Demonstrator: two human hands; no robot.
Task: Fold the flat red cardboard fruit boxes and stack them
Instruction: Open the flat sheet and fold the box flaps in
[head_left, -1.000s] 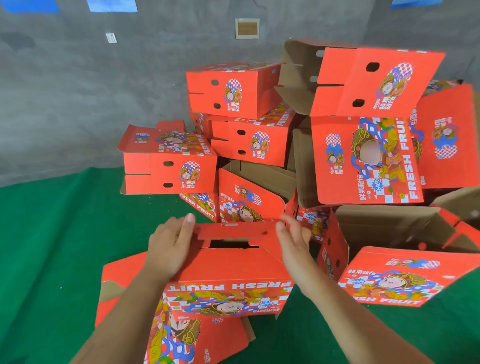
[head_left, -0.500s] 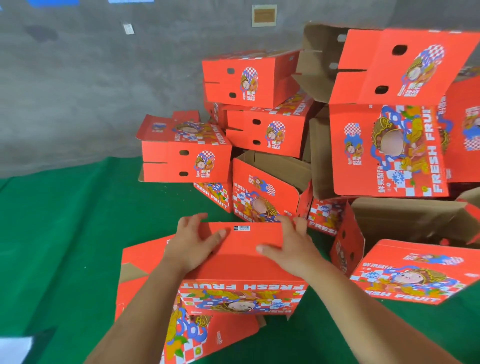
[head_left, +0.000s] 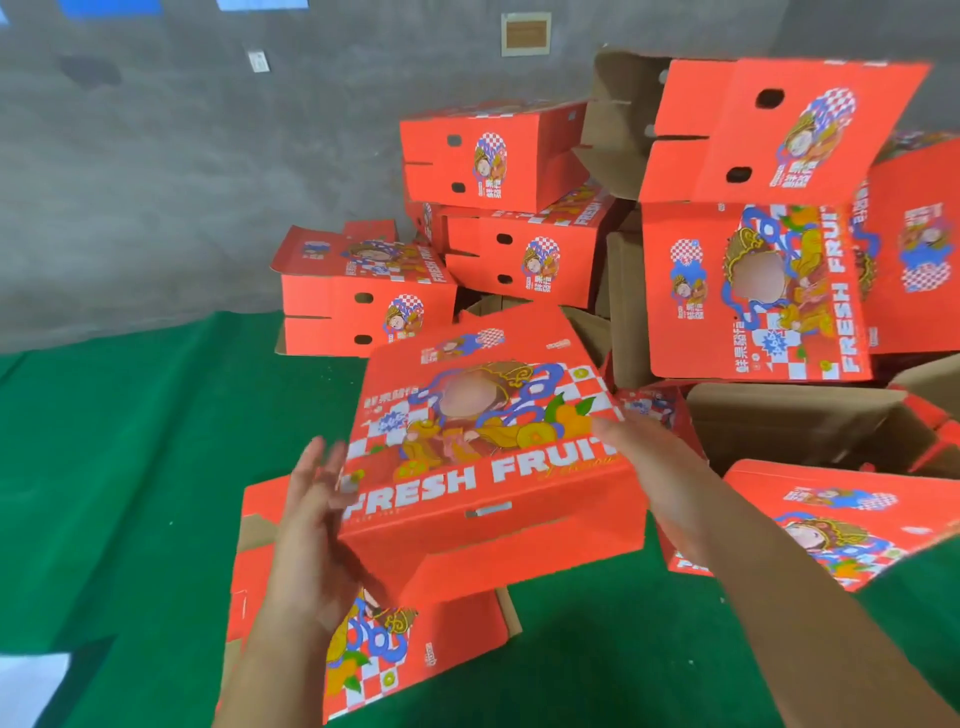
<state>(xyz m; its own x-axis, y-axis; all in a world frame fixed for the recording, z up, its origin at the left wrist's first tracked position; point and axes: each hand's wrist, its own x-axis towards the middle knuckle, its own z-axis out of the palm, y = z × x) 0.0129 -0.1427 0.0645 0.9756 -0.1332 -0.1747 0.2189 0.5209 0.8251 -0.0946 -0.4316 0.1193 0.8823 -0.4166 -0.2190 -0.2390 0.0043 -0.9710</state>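
box in hands: folded red fruit box now shows its printed "FRESH FRUIT" face up and tilted toward the pile, where a second ago the plain flap side was uppermost under the hands; it has been closed up and turned over.
position: raised, it seems, above the flat red blank on the green floor covering, near centre; far edge points at the heap of folded boxes.
left hand: fingers straight and spread, palm against the box's left side wall; pressing, not curled round anything.
right hand: fingers extended along the right side wall, flat against it; the box is carried squeezed between two open palms.
meaning for task: folding of this box looks finished; judged next step is setting it on the heap at far right; the blank beneath still wants folding.
risk: a palm-only hold could let the box slip if pressure eases.
hidden: underside of the held box and its flap closure not visible; both hands motion-blurred, fingertips indistinct; most of the flat blank covered by box and left forearm.
cut off: heap runs out of frame at right; open brown-lined box at right only partly seen.
unclear: whether the heap is an ordered stack; it looks tumbled.
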